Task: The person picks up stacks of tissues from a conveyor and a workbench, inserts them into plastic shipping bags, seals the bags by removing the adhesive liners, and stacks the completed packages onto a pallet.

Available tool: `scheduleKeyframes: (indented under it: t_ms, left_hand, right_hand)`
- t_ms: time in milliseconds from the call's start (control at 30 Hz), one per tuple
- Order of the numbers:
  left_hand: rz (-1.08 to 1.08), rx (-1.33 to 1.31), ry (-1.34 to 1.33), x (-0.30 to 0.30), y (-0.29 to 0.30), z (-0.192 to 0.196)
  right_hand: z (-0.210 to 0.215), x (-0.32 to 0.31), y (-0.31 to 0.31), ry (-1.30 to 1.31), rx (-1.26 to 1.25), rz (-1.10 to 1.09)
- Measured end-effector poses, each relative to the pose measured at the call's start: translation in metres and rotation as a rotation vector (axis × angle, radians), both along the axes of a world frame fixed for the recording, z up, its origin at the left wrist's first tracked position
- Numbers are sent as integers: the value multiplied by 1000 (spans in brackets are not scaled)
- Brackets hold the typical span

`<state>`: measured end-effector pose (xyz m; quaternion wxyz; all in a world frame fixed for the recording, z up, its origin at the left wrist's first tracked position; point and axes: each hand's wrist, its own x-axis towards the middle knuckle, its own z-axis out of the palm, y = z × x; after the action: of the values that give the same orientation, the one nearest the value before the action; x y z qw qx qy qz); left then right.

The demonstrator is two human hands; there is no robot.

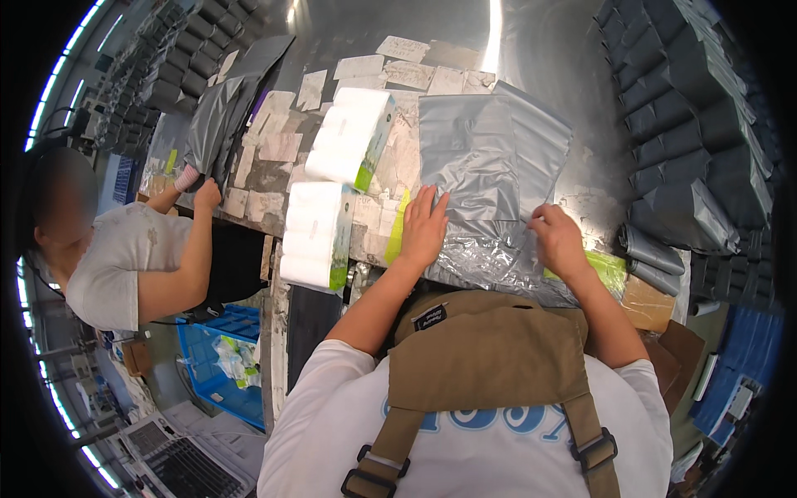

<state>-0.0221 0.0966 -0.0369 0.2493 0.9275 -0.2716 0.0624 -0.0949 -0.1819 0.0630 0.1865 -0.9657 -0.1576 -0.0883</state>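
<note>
The grey bag [469, 153] runs lengthwise up mid-frame, left hand [425, 228] flat on its left edge, right hand [558, 241] apart, curled opposite; whether pinching, I can't tell.

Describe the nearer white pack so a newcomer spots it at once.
On the shiny grey table, find the person's left hand, resting on grey plastic. Left of that hand lies the nearer pack, white with a green corner. A similar pack lies farther up the table; the nearer one sits closer to the person's body.
</note>
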Motion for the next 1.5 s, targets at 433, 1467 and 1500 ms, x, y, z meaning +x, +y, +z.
scheduleKeyframes:
  t_ms: [433, 1467, 1500]
  left_hand:
    - [102, -438, 175, 19, 21, 24]
    - [-130, -343, 0, 22, 5, 70]
    - [-218, -265, 45, 21, 0, 67]
  right_hand:
    - [-6, -9, 13, 152, 17, -12]
    - [3, 35, 3, 458, 1615, -522]
    - [1, 20, -2, 456, 1620, -560]
